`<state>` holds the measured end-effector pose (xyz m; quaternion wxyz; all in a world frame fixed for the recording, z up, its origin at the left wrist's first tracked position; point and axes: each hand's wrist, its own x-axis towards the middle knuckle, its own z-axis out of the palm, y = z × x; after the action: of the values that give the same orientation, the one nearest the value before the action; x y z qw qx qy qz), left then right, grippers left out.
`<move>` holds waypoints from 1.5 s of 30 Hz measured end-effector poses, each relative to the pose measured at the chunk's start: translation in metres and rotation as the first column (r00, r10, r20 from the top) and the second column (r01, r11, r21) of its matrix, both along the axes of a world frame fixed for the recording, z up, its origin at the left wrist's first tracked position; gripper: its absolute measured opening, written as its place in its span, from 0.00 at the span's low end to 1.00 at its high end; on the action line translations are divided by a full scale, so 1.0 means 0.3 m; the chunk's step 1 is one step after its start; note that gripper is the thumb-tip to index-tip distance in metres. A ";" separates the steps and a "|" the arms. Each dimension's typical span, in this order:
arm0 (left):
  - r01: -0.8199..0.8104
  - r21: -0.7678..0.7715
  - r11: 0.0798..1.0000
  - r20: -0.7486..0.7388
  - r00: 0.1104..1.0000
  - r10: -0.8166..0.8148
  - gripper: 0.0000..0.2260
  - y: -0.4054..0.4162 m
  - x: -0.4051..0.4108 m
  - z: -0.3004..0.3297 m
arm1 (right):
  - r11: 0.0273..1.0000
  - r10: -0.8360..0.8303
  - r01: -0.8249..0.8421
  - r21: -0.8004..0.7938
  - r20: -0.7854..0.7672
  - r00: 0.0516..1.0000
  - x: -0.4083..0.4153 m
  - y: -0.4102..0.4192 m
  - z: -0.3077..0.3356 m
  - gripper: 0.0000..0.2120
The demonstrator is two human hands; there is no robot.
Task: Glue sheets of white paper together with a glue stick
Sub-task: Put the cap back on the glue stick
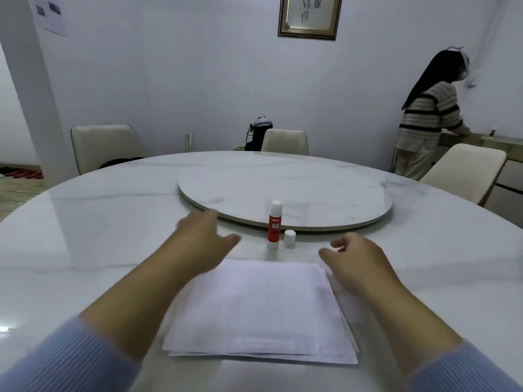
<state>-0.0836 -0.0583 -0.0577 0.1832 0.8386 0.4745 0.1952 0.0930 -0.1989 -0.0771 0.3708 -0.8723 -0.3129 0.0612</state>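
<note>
A: Where does everything sit?

B: The paper (pixel 257 309) lies in a loose stack on the table (pixel 85 236), straight in front of the person. Just beyond its far edge the glue stick (pixel 274 224) stands upright, with its cap (pixel 289 238) off and set down beside it.

A: And the hands?

B: Neither holds anything. The left hand (pixel 202 244) hangs over the stack's far left corner with fingers spread and relaxed — it is blurred, so whether it touches the sheets cannot be told. The right hand (pixel 353 261) is near the far right corner, fingers loosely curled round nothing.

A: How will the things handle?

B: The sheets look thin and limp, likely to slide on the glossy top and on each other; lifting one by a corner while pressing the rest flat seems wisest. The stick is light, rigid and tippy — best gripped round its red barrel.

A: Anything unclear?

B: The sheet count, and how far the glue is wound out. The stack's edges are uneven, its left part hidden by the forearm.
</note>
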 end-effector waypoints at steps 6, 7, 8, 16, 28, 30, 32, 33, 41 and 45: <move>0.202 -0.246 0.948 0.326 0.938 -0.116 0.22 0.056 0.303 -0.068 | 0.971 -0.042 0.046 0.236 -0.021 0.999 0.033 0.114 -0.036 0.11; 0.200 -0.251 0.947 0.341 0.934 -0.107 0.16 0.061 0.329 -0.086 | 0.973 -0.029 0.020 0.229 0.036 0.999 0.032 0.114 -0.041 0.10; 0.180 -0.257 0.949 0.357 0.931 -0.080 0.11 0.063 0.343 -0.099 | 0.973 -0.011 -0.011 0.229 0.095 0.995 0.032 0.110 -0.046 0.10; 0.500 -0.366 0.785 0.828 0.560 0.029 0.01 -0.012 0.242 0.008 | 0.796 0.434 0.015 0.605 -0.587 0.683 -0.034 0.070 0.004 0.11; 0.625 -0.269 0.733 0.934 0.356 0.040 0.04 -0.115 0.125 0.049 | 0.624 0.564 0.126 0.771 -0.556 0.611 -0.165 0.054 0.021 0.12; 0.625 -0.255 0.737 0.936 0.351 0.027 0.07 -0.122 0.113 0.049 | 0.632 0.662 0.227 0.741 -0.668 0.339 -0.168 0.040 0.035 0.14; 0.634 -0.240 0.735 0.941 0.338 0.016 0.10 -0.127 0.106 0.048 | 0.613 0.692 0.217 0.759 -0.649 0.316 -0.161 0.035 0.031 0.11; 0.633 -0.237 0.736 0.941 0.339 0.012 0.09 -0.129 0.107 0.047 | 0.603 0.686 0.193 0.774 -0.627 0.368 -0.161 0.033 0.031 0.10; 0.566 -0.228 0.792 0.903 0.427 -0.045 0.05 -0.137 0.117 0.031 | 0.630 0.698 0.239 0.739 -0.674 0.242 -0.143 0.037 0.031 0.08; 0.555 -0.233 0.799 0.907 0.420 -0.027 0.05 -0.134 0.117 0.033 | 0.588 0.714 0.259 0.766 -0.642 0.278 -0.140 0.045 0.022 0.11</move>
<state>-0.0484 -0.0985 -0.0478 0.6408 0.6118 0.1860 0.4248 0.0510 -0.1853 -0.0703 0.7899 -0.3482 -0.1705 0.4752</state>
